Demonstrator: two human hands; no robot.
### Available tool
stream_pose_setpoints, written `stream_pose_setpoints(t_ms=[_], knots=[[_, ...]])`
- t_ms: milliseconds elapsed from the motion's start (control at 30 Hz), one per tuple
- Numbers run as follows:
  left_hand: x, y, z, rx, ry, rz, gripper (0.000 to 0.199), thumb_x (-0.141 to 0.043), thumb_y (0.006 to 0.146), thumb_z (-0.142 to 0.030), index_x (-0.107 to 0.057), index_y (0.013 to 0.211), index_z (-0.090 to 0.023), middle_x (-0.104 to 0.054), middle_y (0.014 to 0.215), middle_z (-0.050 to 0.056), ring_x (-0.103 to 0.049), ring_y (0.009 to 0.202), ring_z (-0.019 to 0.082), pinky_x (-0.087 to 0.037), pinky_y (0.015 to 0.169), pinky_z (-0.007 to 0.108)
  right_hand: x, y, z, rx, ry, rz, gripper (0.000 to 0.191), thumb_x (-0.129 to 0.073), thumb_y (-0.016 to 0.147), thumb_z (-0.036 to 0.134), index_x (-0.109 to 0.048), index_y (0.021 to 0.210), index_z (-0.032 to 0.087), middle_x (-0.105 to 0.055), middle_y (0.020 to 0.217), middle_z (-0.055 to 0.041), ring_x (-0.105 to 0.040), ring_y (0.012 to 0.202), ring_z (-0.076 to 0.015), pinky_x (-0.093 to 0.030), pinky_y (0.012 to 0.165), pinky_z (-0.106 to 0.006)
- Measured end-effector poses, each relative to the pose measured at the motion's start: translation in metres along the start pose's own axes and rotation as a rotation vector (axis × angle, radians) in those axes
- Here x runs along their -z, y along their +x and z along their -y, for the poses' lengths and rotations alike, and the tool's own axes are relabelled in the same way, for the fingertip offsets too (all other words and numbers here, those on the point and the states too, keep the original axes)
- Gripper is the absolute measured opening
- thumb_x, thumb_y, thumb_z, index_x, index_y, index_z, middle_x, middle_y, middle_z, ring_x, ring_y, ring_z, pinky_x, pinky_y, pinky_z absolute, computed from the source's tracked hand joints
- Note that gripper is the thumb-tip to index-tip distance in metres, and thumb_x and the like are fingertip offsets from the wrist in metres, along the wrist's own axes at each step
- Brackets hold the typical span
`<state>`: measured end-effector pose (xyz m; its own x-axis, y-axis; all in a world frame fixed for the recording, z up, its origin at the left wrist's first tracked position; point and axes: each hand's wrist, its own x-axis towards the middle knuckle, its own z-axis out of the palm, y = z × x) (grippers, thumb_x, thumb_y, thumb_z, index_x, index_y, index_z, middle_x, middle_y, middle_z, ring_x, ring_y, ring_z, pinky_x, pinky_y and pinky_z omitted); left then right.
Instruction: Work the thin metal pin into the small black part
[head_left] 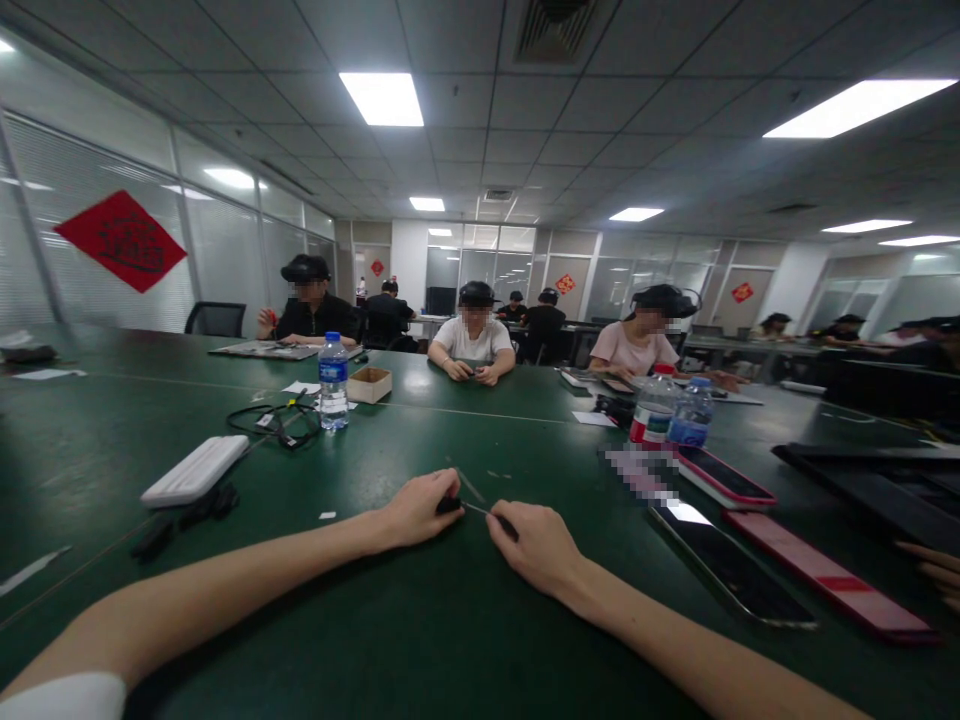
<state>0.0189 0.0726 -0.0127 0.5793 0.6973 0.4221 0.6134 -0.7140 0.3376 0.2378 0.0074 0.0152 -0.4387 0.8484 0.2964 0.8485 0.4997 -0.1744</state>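
Note:
Both my hands are close together over the middle of the green table, fingers closed. In my left hand (424, 508) is a small dark object (448, 505), mostly hidden by the fingers. My right hand (536, 540) grips a dark-handled tool with a thin metal shaft (476, 509), much like a small screwdriver. The shaft points left and reaches the dark object; whether it is inserted cannot be made out. Just beyond the fingertips is a thin pale strip (471, 486). A small white scrap (328, 516) lies near my left forearm.
To the left lie a white case (196, 470), a black cable (281, 425), a water bottle (333, 380) and an open box (370, 385). On the right are two bottles, a black phone (731, 560), pink-edged phones and a black tray (885, 510). People sit across the table.

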Motion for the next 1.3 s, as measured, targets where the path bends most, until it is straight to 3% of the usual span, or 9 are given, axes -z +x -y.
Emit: stream_pose_setpoints(t_ms=[533,833,1067,1300], knots=[[-0.0003,-0.0015,-0.0008,-0.011,0.027,0.016,0.025,-0.053,0.086,-0.043,-0.043,0.090,-0.020,-0.056,0.077,0.000,-0.053,0.064,0.015,-0.034,0.055,0.025,-0.0053,0.0002,-0.0038,0.027,-0.005,-0.008,0.036,-0.034,0.097,0.040,-0.063,0.089,0.020,-0.064,0.077,-0.0017,-0.057,0.065,-0.0126,-0.041,0.062,-0.024],[-0.0019,-0.0016,0.0003,-0.031,0.025,0.014,0.024,-0.053,0.086,-0.040,-0.042,0.092,-0.020,-0.057,0.079,0.001,-0.054,0.065,0.016,-0.035,0.056,0.026,-0.0080,0.0016,-0.0093,0.058,-0.007,-0.031,0.035,-0.036,0.096,0.039,-0.064,0.089,0.020,-0.065,0.077,-0.0019,-0.059,0.068,-0.0133,-0.041,0.065,-0.024],[-0.0011,-0.0006,-0.0013,-0.043,0.054,0.072,0.021,-0.054,0.085,-0.035,-0.043,0.095,-0.021,-0.061,0.086,0.002,-0.058,0.074,0.018,-0.039,0.063,0.027,-0.0046,-0.0007,-0.0047,0.206,0.017,0.010,0.033,-0.038,0.096,0.037,-0.066,0.089,0.020,-0.065,0.077,-0.0016,-0.058,0.066,-0.0120,-0.041,0.064,-0.022],[0.0004,-0.0007,-0.0028,-0.044,0.059,0.071,0.022,-0.053,0.085,-0.036,-0.045,0.097,-0.020,-0.062,0.086,0.003,-0.059,0.074,0.018,-0.040,0.062,0.027,-0.0039,0.0000,-0.0032,0.111,0.001,-0.040,0.034,-0.036,0.096,0.036,-0.064,0.089,0.019,-0.064,0.078,-0.0022,-0.057,0.066,-0.0127,-0.042,0.063,-0.023]])
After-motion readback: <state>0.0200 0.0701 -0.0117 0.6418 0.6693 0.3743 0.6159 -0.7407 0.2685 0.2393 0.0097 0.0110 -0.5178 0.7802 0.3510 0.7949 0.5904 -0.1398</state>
